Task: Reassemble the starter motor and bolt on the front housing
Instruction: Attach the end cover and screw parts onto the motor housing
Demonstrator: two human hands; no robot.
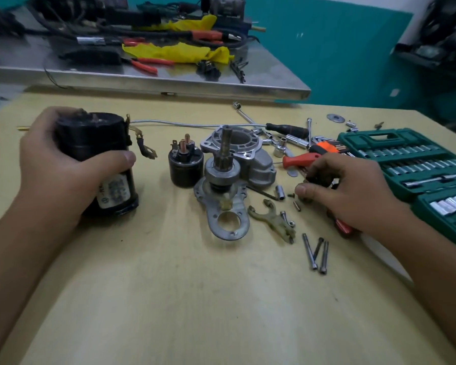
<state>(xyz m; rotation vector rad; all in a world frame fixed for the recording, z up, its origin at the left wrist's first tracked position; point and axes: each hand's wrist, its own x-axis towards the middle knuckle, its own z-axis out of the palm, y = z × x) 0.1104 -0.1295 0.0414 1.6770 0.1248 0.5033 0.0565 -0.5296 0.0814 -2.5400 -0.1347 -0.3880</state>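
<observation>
**Starter motor still in pieces — motor body in left hand, small parts loose**

Motor body [95,164]: black steel can, upright near the worktop's left edge. Left hand [63,175] wraps it around the middle, thumb across the front above the label. Looks heavy and rigid, paint fairly smooth, so a full wrap on the barrel is the right hold. Keep off the braided lead and terminal [142,143] dangling on its right side; those look bendable.

Solenoid [185,164] stands just right of it, studs up. Take it by the barrel, not the studs.

Drive shaft assembly [221,167] stands upright on its flat mounting plate [229,222], mid-worktop. Probably top-heavy; lift by the shaft collar, support the plate.

Front housing [250,151]: cast alloy, right behind the shaft and touching or nearly so. Stiff, lighter than the can, with plenty of edges to grip.

Shift fork [271,218] lies right of the plate, thin and greasy-looking. Three long bolts [315,252] lie nearer the front edge; they'll roll.

Right hand [350,191] is curled over the loose small parts beside the red-handled tool [300,159], fingers around something dark; can't tell what.

Socket set case [411,164] is open along the right edge.
</observation>
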